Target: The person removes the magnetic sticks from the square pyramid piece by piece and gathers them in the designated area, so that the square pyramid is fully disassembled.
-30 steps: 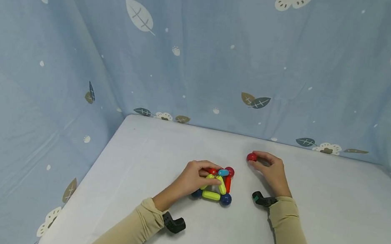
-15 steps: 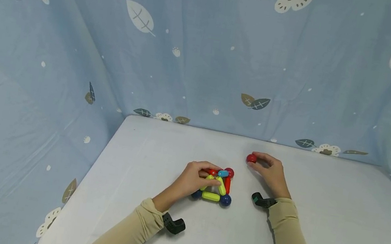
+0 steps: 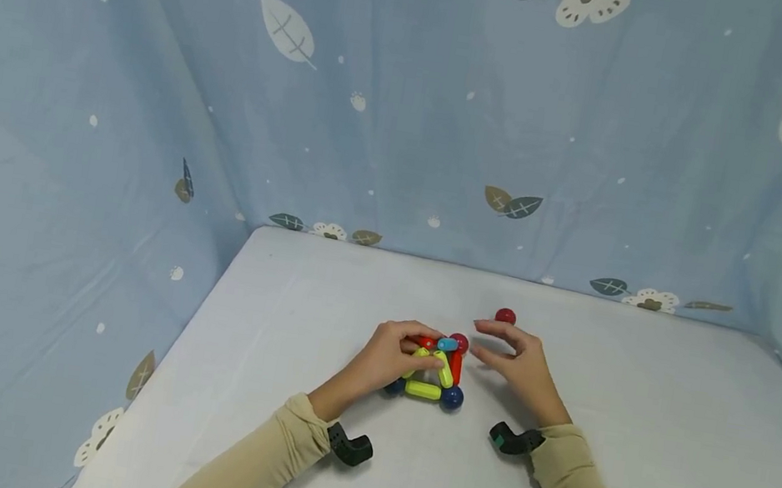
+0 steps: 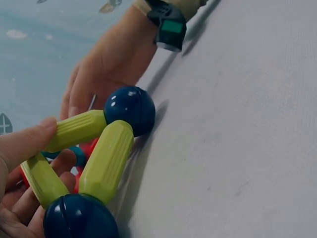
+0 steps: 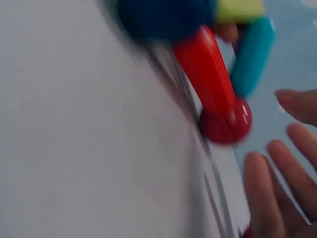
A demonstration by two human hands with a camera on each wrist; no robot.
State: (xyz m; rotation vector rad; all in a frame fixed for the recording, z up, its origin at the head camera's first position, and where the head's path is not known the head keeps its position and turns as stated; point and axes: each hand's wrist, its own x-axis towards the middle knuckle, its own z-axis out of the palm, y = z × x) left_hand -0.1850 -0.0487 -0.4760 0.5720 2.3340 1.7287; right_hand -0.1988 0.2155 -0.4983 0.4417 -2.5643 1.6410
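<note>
A small frame of building rods and balls stands on the table, with dark blue balls (image 3: 451, 397) at its near corners and a yellow-green rod (image 3: 423, 390) between them. My left hand (image 3: 373, 364) grips the upper ends of the leaning yellow-green rods (image 4: 78, 130), its thumb in front and other fingers behind. A light blue rod (image 5: 253, 57) leans from a red ball (image 5: 227, 124) at the far right corner, where a red rod (image 5: 205, 69) also meets. My right hand (image 3: 522, 372) is just right of that ball, fingers spread and holding nothing.
A loose red ball (image 3: 505, 316) lies on the white table (image 3: 675, 421) behind my right hand. Blue patterned cloth (image 3: 408, 128) rises along the table's back and left side. Dark wrist cameras (image 3: 350, 447) stick out beneath both wrists.
My right hand has let go of the loose red ball, leaving it on the table, and moved nearer to the frame with fingers parted. My left hand keeps its grip in place.
</note>
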